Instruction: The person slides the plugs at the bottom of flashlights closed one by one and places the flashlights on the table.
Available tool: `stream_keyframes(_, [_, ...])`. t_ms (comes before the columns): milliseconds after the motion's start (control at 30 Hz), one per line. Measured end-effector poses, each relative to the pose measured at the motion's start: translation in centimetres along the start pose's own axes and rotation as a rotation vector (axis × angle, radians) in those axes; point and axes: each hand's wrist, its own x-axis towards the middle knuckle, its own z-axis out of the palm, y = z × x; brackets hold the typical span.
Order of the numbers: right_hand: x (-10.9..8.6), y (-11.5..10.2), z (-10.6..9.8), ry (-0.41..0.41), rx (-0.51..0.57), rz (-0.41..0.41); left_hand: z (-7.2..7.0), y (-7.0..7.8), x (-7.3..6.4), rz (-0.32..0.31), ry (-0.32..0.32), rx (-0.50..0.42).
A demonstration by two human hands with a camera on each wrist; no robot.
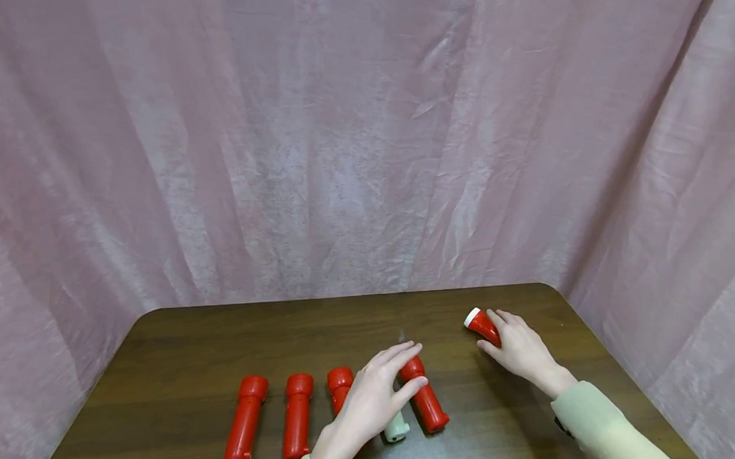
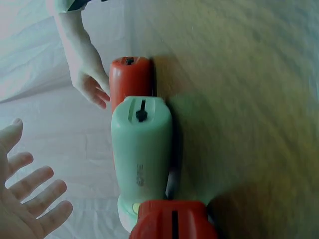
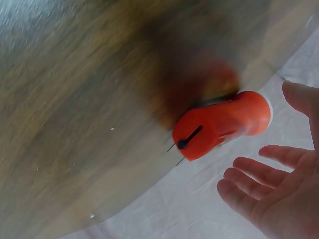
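Note:
My left hand (image 1: 373, 395) hovers palm down over the row of flashlights, fingers spread and holding nothing. Beneath it lie a pale green flashlight (image 2: 142, 144), mostly covered by the hand in the head view, and a partly hidden red flashlight (image 1: 340, 383). Just right of that hand is another red flashlight (image 1: 428, 403). Over at the right, my right hand (image 1: 520, 346) reaches above a red flashlight with a white rim (image 1: 481, 326). In the right wrist view its fingers are extended, with a gap between them and that flashlight (image 3: 219, 124).
Two more red flashlights, one far left (image 1: 246, 419) and one beside it (image 1: 298, 417), lie lengthwise on the dark wooden table (image 1: 181, 357). Pink curtains (image 1: 338, 155) hang behind the table's back edge and along its right side.

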Motion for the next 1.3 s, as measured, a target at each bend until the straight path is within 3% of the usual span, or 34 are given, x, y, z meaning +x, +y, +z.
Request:
stream_keyframes(667, [1.6, 0.8, 0.3, -0.125, -0.033, 0.03, 2.0, 1.7, 0.2, 0.058, -0.002, -0.006])
stream_keyframes(1300, [2.5, 0.8, -0.1, -0.198, -0.027, 0.084, 3.1, 2.5, 0.3, 0.066, -0.026, 0.018])
